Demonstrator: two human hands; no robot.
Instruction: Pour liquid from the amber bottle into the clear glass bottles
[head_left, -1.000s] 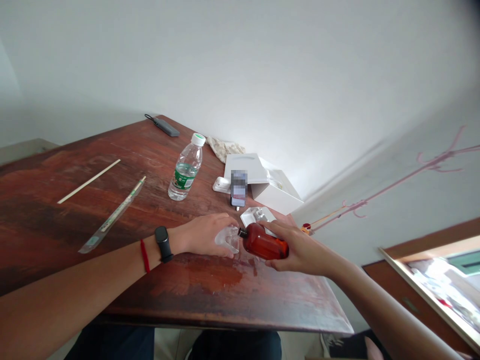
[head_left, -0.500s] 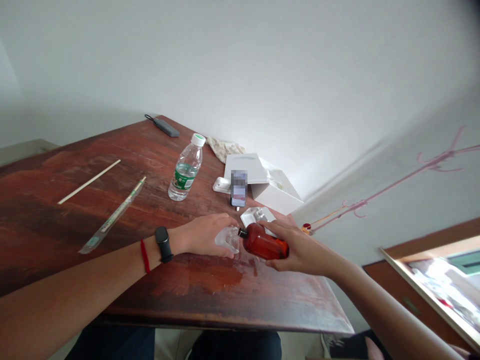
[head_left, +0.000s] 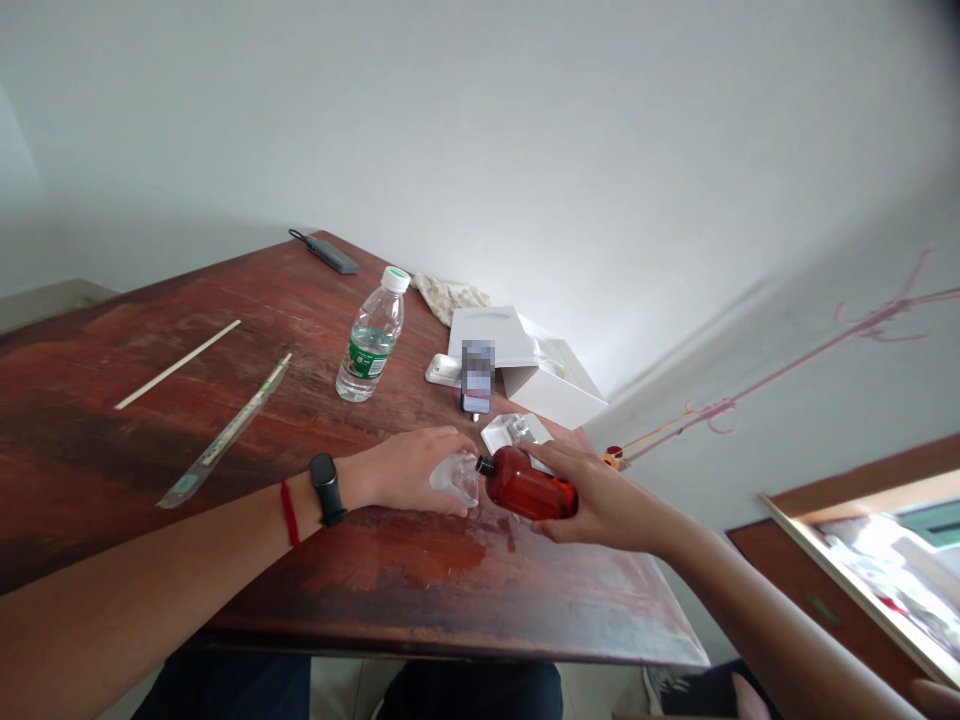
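Observation:
My left hand (head_left: 409, 472) grips a small clear plastic cup (head_left: 456, 478), which lies tilted on its side just above the wooden table (head_left: 97, 400). My right hand (head_left: 600, 497) holds an amber glass bottle (head_left: 527, 484) almost level, its black neck pointing at the cup's mouth. The neck and the cup nearly touch. A wet patch (head_left: 420, 550) shows on the table below. Nothing can be seen flowing from the bottle.
A water bottle (head_left: 369, 340), a power bank (head_left: 326, 253), a crumpled cloth (head_left: 448, 296), a white box (head_left: 534, 365), a blurred phone (head_left: 478, 378) and a plastic tray (head_left: 516, 432) stand beyond my hands. A wooden stick (head_left: 178, 365) and a sleeved straw (head_left: 225, 433) lie left.

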